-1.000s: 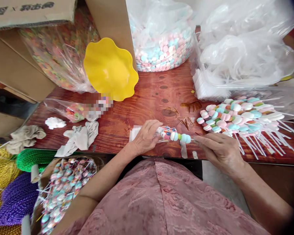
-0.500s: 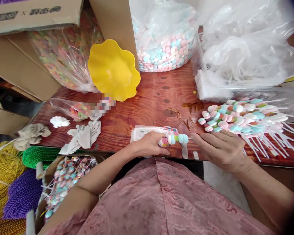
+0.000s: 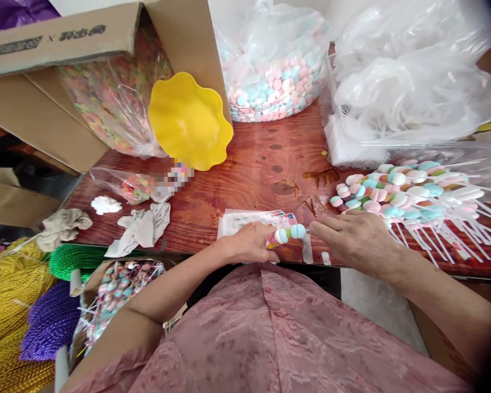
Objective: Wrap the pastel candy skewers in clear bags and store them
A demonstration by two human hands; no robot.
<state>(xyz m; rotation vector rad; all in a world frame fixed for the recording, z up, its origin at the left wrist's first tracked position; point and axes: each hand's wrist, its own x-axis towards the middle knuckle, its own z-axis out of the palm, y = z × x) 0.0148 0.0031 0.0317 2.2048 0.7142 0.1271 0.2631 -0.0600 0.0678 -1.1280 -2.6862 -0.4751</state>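
Near the table's front edge, my left hand (image 3: 253,240) is closed around a small printed plastic bag whose outline mostly hides under my fingers. A marshmallow skewer (image 3: 287,234), with white, green and blue pieces showing, has its left end inside my left hand's grip. My right hand (image 3: 352,240) pinches the skewer's white stick close to the last blue marshmallow. Behind my left hand lies a stack of flat printed bags (image 3: 237,220). To the right, beyond my right hand, is a pile of similar marshmallow skewers (image 3: 411,191) with white sticks.
A yellow scalloped bowl (image 3: 190,120) leans by a cardboard box (image 3: 61,43). A big bag of marshmallows (image 3: 276,82) and a tray of clear plastic bags (image 3: 401,103) stand behind. Brown rubber-like strips (image 3: 321,177) lie mid-table. A box of wrapped skewers (image 3: 118,289) sits low left.
My right hand has moved left with the skewer, so its visible marshmallows sit closer to my left hand. The view has shifted slightly.
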